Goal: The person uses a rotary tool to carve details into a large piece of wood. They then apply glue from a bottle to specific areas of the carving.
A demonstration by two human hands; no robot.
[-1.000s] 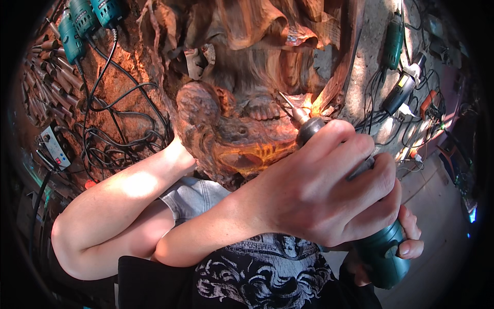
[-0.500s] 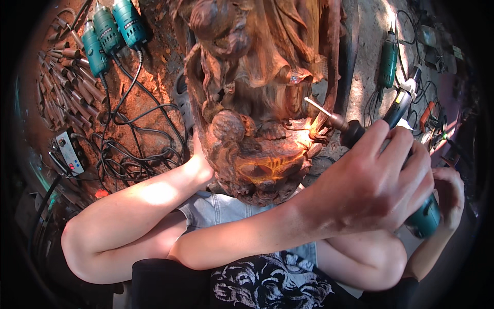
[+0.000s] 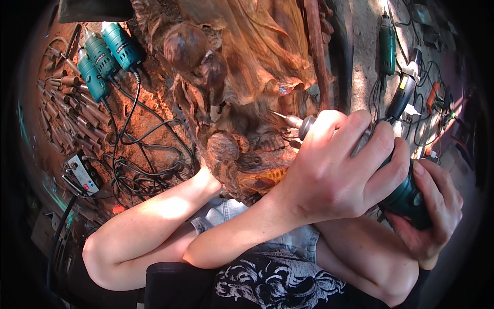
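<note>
A rotary tool with a teal body (image 3: 407, 208) runs across the right side, its thin metal bit (image 3: 278, 114) pointing left. My left hand (image 3: 342, 165) reaches over to the right and wraps its fingers round the front part, behind the dark collar (image 3: 306, 126). My right hand (image 3: 437, 211) grips the rear end of the body. Under the bit lies a large reddish-brown wood carving (image 3: 247, 62) with draped folds and rounded knobs, resting against my lap. The tip is over a recess below the folds; whether it touches the wood I cannot tell.
Several teal rotary tools (image 3: 121, 47) with tangled black cords (image 3: 139, 170) lie at the left, near a heap of brown rod-like tools (image 3: 74, 116). A small control box (image 3: 82, 175) sits below them. Another green tool (image 3: 387, 46) and a black-and-silver tool (image 3: 401, 95) are at the right.
My left hand has brought the bit left, from the carving's right edge to over its recess. My right hand has closed round the tool's rear. The carving appears further left and higher in view.
</note>
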